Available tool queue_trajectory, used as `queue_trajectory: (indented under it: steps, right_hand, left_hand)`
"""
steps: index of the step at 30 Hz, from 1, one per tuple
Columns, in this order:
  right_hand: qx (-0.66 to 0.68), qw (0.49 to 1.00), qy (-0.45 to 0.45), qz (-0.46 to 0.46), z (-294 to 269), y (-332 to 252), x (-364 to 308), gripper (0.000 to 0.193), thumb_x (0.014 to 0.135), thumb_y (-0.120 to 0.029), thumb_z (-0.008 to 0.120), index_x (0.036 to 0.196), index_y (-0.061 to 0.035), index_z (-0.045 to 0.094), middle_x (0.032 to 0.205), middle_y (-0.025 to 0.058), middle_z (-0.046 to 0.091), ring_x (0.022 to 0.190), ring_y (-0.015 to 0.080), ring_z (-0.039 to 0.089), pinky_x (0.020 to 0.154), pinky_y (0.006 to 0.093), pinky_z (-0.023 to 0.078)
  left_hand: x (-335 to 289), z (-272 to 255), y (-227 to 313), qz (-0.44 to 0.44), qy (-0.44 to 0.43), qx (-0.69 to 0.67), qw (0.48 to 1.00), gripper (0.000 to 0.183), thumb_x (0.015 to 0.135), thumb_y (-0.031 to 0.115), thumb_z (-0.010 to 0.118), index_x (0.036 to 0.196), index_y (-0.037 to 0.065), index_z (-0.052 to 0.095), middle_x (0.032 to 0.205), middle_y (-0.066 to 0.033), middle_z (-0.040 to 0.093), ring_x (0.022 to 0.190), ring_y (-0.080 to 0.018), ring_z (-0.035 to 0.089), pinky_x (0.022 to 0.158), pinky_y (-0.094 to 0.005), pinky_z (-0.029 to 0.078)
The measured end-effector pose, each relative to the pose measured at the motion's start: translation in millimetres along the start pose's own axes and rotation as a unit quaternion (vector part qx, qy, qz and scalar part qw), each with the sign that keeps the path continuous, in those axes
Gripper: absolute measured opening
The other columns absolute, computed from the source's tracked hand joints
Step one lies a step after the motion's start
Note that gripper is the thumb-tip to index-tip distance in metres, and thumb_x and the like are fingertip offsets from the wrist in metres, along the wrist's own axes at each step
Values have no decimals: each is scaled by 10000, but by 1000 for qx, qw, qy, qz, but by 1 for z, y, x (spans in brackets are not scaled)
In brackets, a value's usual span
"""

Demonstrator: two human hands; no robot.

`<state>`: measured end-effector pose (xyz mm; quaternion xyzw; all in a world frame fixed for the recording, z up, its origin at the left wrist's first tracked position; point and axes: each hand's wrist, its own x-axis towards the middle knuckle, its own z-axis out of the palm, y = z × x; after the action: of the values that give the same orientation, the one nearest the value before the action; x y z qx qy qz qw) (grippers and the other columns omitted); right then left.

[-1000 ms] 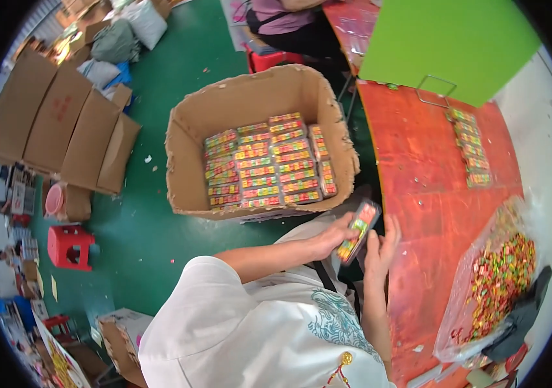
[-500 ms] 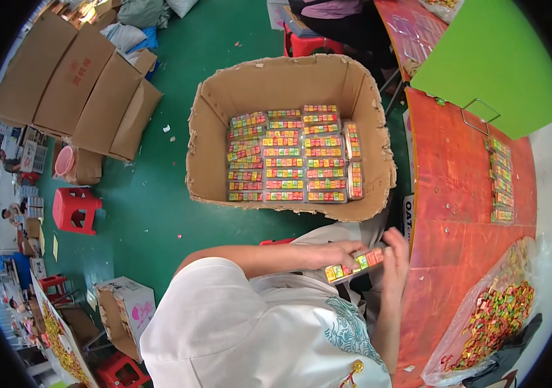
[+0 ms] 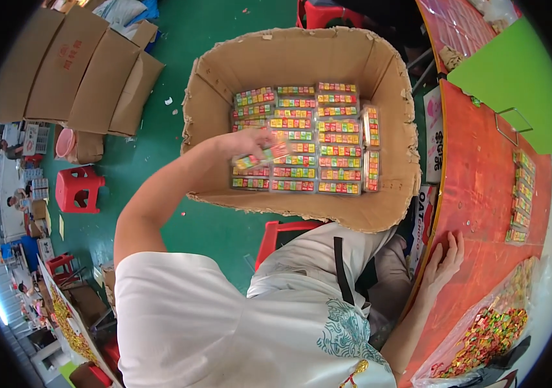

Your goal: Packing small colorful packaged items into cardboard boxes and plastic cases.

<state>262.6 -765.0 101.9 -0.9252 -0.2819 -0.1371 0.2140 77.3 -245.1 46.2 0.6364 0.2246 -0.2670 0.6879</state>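
My left hand (image 3: 250,140) reaches into a large cardboard box (image 3: 302,215), its fingers closed round a clear pack of small coloured wrapped sweets (image 3: 259,157). The pack is tilted and slightly blurred, above the left column of packs. Under and beyond it, many similar packs (image 3: 339,137) lie in rows, with two turned lengthwise along the right side. My right hand (image 3: 443,258) lies at the near left edge of the red-orange table (image 3: 476,200), fingers stretched and apart, holding nothing.
On the table, a row of packs (image 3: 521,197) stands at the far right, and a clear bag of loose wrapped sweets (image 3: 489,336) lies nearer. A green board (image 3: 515,84) rises behind. Left on the green floor are a red stool (image 3: 79,189) and upright cardboard cartons (image 3: 75,71).
My left hand has carried the pack from in front of my body, where both hands were at it, into the box. My right hand has let go and moved right onto the table edge.
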Motion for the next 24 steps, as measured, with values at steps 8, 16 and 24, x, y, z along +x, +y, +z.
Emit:
queue_trajectory:
  steps: [8,16,24]
  right_hand:
    - [-38,999,-27,25,0,-5,3,321,916,-70,548,1230,-25,592,1336,175,539,1210,351,507,1031,435,390]
    - [-44,998,-29,32,-2,-9,5,328,923,-68,541,1246,-28,580,1344,162,534,1221,336,497,1043,429,368]
    - [-49,998,-27,24,-1,-7,3,332,917,-72,549,1245,-32,576,1345,164,533,1215,342,496,1031,438,365]
  left_hand:
    - [62,-41,-125,-112,-131,391,904,566,633,-27,739,1179,41,607,1109,-88,626,1004,-230,586,862,-361,480]
    - [91,-30,-149,-221,-158,478,835,668,592,81,799,1235,89,616,1120,-113,670,1046,-280,606,848,-430,492]
    - [75,-18,-161,-168,-112,421,884,619,617,56,762,1217,67,612,1121,-136,653,1052,-297,598,875,-420,497]
